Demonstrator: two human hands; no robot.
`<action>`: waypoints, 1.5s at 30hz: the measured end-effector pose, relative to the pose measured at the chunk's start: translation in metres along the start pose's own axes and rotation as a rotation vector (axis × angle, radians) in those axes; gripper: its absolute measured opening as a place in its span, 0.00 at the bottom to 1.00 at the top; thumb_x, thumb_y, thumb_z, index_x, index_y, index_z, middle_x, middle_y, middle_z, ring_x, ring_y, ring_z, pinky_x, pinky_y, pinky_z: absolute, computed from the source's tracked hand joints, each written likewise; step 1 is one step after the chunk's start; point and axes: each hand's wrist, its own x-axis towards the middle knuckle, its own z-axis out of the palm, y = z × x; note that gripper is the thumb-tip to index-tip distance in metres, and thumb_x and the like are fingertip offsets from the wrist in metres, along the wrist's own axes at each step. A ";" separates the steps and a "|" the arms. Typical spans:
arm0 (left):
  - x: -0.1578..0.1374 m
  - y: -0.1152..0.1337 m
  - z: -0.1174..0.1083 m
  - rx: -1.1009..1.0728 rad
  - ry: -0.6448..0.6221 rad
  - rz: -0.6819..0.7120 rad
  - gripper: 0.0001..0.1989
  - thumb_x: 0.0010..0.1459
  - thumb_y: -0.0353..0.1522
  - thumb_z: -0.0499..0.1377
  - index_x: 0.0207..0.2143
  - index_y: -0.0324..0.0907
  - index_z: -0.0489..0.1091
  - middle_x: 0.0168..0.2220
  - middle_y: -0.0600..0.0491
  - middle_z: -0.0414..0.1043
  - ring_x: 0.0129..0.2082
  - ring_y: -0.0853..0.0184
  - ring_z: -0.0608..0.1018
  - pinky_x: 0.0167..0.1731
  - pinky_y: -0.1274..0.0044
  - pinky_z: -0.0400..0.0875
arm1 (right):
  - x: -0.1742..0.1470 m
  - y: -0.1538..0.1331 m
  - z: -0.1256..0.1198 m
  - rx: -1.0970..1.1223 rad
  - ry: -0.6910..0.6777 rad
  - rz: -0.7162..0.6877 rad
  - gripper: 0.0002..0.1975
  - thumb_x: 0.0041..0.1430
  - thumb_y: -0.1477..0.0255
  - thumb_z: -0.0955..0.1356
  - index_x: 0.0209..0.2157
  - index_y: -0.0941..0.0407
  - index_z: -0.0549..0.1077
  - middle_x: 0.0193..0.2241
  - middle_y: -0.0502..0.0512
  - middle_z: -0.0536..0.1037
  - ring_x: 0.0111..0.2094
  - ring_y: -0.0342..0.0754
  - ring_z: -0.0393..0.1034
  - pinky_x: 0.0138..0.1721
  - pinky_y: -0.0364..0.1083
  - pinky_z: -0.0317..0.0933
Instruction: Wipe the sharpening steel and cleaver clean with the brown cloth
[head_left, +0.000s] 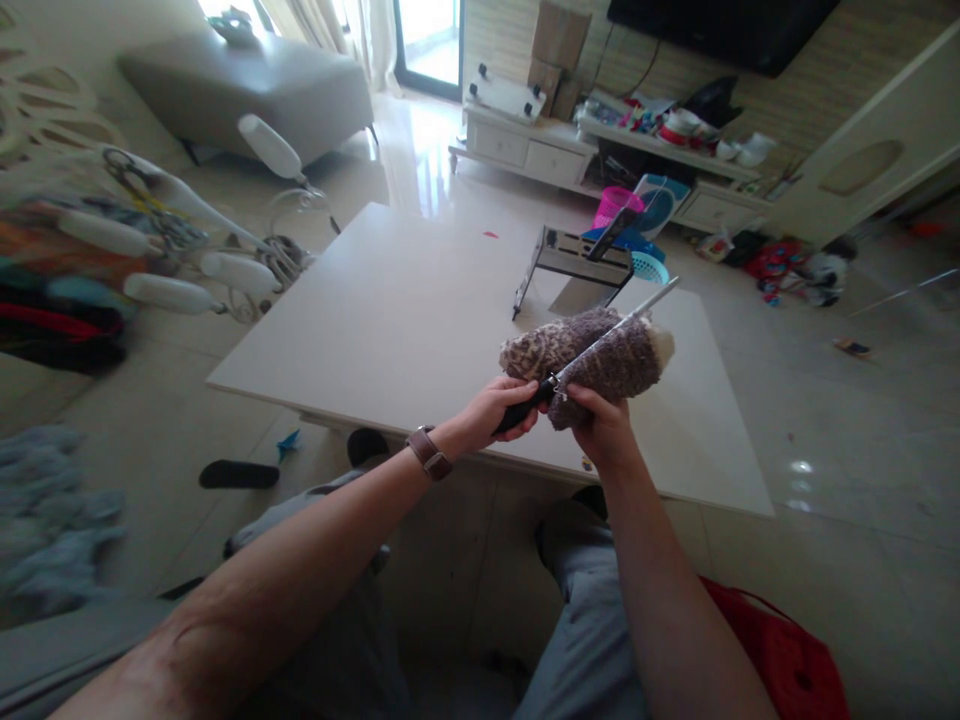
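Just inside the near edge of our table [360,320], our left hand [504,405] grips a knife [616,330] by its black handle, while our right hand [600,425] clasps a brown fuzzy cloth [619,365] lying along both sides of the blade. Beyond, near the far edge, stands a rack [574,262].

The knife blade [628,321] looks like metal with a faint shine, the knife handle [519,411] like smooth plastic. The cloth [615,368] is rough and shaggy. The surface [390,310] appears smooth and satiny, the floor tiles [832,420] glossy.
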 end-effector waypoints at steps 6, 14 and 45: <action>-0.002 0.003 0.001 0.047 -0.002 -0.029 0.21 0.57 0.48 0.61 0.30 0.37 0.69 0.16 0.58 0.63 0.10 0.78 0.60 0.09 0.82 0.46 | 0.005 -0.006 -0.005 0.071 0.089 -0.037 0.14 0.38 0.78 0.76 0.30 0.55 0.75 0.31 0.47 0.81 0.33 0.45 0.76 0.35 0.44 0.72; 0.000 0.001 -0.004 0.279 -0.025 0.024 0.23 0.61 0.49 0.57 0.31 0.37 0.68 0.17 0.57 0.65 0.11 0.78 0.62 0.11 0.84 0.52 | 0.008 -0.001 -0.003 0.115 0.095 0.019 0.12 0.40 0.76 0.77 0.30 0.56 0.76 0.32 0.48 0.81 0.32 0.43 0.75 0.35 0.42 0.72; -0.009 0.017 -0.010 1.018 0.185 0.247 0.17 0.66 0.37 0.52 0.25 0.40 0.67 0.20 0.58 0.64 0.21 0.74 0.63 0.24 0.79 0.54 | 0.028 -0.036 -0.033 0.265 0.228 -0.117 0.08 0.46 0.72 0.70 0.32 0.54 0.74 0.31 0.48 0.80 0.37 0.49 0.78 0.39 0.53 0.77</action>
